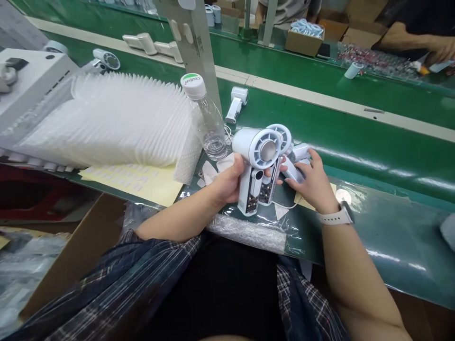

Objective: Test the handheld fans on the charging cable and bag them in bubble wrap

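Note:
My left hand [231, 182] is closed around a light-blue handheld fan [249, 175], its handle showing a dark panel with small parts. Right behind it, a second handheld fan [280, 137] of the same kind stands close alongside, and the fingers of my left hand reach toward it. My right hand [314, 182] wears a white-strapped watch and has its fingers on another pale-blue fan [294, 166], which is partly hidden behind the second one. A thin white cable [284, 206] runs below the fans on the bench.
A plastic bottle [213, 128] and a stack of white foam sleeves [131, 118] stand on the left. One more fan [237, 104] lies beyond my hands on the green bench [355, 132]. A bubble-wrap roll [249, 232] lies at the front edge. A co-worker's hand [441, 49] is at far right.

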### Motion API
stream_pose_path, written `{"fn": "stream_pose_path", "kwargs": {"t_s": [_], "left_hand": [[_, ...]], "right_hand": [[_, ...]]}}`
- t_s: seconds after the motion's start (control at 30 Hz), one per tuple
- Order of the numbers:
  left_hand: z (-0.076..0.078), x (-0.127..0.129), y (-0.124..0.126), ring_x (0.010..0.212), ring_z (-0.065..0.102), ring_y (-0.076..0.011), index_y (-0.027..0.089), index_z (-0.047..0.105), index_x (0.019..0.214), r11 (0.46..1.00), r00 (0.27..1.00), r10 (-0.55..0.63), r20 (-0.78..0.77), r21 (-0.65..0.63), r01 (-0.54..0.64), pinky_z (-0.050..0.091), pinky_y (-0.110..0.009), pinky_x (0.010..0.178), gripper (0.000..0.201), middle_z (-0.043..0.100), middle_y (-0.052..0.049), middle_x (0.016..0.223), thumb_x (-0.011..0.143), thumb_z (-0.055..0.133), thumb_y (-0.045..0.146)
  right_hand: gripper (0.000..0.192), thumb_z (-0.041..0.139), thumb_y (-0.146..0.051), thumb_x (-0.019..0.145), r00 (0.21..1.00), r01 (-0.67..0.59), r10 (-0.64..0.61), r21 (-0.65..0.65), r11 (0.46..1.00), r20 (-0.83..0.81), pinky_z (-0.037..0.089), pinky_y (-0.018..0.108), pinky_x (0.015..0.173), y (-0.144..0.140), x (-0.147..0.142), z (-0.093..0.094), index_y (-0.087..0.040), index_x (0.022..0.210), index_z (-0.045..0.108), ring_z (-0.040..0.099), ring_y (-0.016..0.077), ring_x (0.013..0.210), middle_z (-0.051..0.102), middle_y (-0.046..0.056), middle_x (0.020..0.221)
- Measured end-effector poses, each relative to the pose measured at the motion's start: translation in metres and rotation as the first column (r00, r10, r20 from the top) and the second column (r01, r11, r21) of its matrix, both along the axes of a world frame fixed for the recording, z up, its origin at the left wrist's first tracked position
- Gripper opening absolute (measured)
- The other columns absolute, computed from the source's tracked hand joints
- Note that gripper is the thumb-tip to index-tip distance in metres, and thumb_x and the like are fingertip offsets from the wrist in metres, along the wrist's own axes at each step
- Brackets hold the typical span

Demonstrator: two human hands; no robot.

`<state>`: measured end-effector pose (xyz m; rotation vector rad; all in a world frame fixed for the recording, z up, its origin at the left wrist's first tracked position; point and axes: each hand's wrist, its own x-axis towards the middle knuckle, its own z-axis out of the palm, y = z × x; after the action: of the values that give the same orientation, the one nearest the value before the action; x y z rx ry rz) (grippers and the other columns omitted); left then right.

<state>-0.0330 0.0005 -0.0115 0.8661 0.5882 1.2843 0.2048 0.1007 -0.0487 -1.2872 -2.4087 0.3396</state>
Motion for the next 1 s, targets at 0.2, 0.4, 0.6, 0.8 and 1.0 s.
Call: {"fn": "stream_pose_path", "kwargs": {"t_s": [0.2, 0.4, 0.6, 0.8, 1.0], "left_hand": [[-0.012, -0.001, -0.003, 0.135, 0.063, -0.0404, 0.014, 0.071, 0.075, 0.998, 0.996, -0.054, -0.066, 0.024, 0.056, 0.061, -0.048, 0.104, 0.082, 0.077, -0.019, 0.109, 0.073, 0.065, 0.096], [-0.014, 0.007, -0.006, 0.121, 0.070, -0.0410, 0.014, 0.070, 0.071, 0.996, 0.994, -0.084, -0.064, -0.015, 0.084, 0.061, -0.051, 0.101, 0.088, 0.078, -0.020, 0.105, 0.059, 0.069, 0.101], [-0.022, 0.005, -0.008, 0.097, 0.076, -0.0318, 0.014, 0.076, 0.092, 0.989, 0.989, -0.149, -0.017, -0.007, 0.149, 0.061, -0.051, 0.100, 0.081, 0.078, -0.016, 0.096, 0.066, 0.077, 0.091], [-0.017, 0.007, -0.012, 0.091, 0.074, -0.0243, 0.012, 0.076, 0.109, 0.984, 0.988, -0.146, -0.049, -0.112, 0.139, 0.059, -0.034, 0.085, 0.081, 0.077, -0.014, 0.102, 0.067, 0.085, 0.081], [-0.018, 0.013, -0.010, 0.073, 0.068, -0.0172, 0.011, 0.076, 0.091, 0.968, 0.981, -0.191, 0.029, -0.159, 0.193, 0.055, -0.025, 0.068, 0.075, 0.074, -0.009, 0.081, 0.064, 0.088, 0.079]], "right_hand": [[0.026, 0.064, -0.038, 0.099, 0.981, 0.172, -0.191, 0.356, 0.919, 0.018, 0.048, 0.069, 0.110, -0.049, 0.017, 0.002, -0.015, 0.088, 0.070, 0.054, 0.0458, 0.135, 0.060, 0.025, 0.138], [0.011, 0.059, -0.019, 0.095, 0.964, 0.170, -0.223, 0.312, 0.935, 0.142, 0.040, 0.074, 0.116, -0.068, 0.017, -0.025, -0.011, 0.093, 0.067, 0.039, 0.0504, 0.152, 0.048, 0.033, 0.156], [0.007, 0.061, -0.020, 0.087, 0.951, 0.176, -0.182, -0.045, 0.983, -0.250, 0.046, 0.068, 0.113, -0.093, 0.017, -0.003, -0.022, 0.082, 0.056, 0.053, 0.0421, 0.143, 0.062, 0.021, 0.144], [0.016, 0.067, -0.030, 0.095, 0.571, -0.363, -0.395, -0.653, 0.665, -0.720, 0.047, 0.026, 0.054, -0.115, -0.007, 0.028, -0.026, 0.100, 0.052, 0.055, 0.0145, 0.054, 0.061, -0.006, 0.064], [0.022, 0.072, -0.041, 0.093, 0.236, -0.434, -0.446, -0.504, 0.747, -0.863, 0.033, 0.023, 0.049, -0.102, -0.030, 0.023, -0.025, 0.103, 0.061, 0.034, 0.0097, 0.048, 0.039, -0.010, 0.058]]}}
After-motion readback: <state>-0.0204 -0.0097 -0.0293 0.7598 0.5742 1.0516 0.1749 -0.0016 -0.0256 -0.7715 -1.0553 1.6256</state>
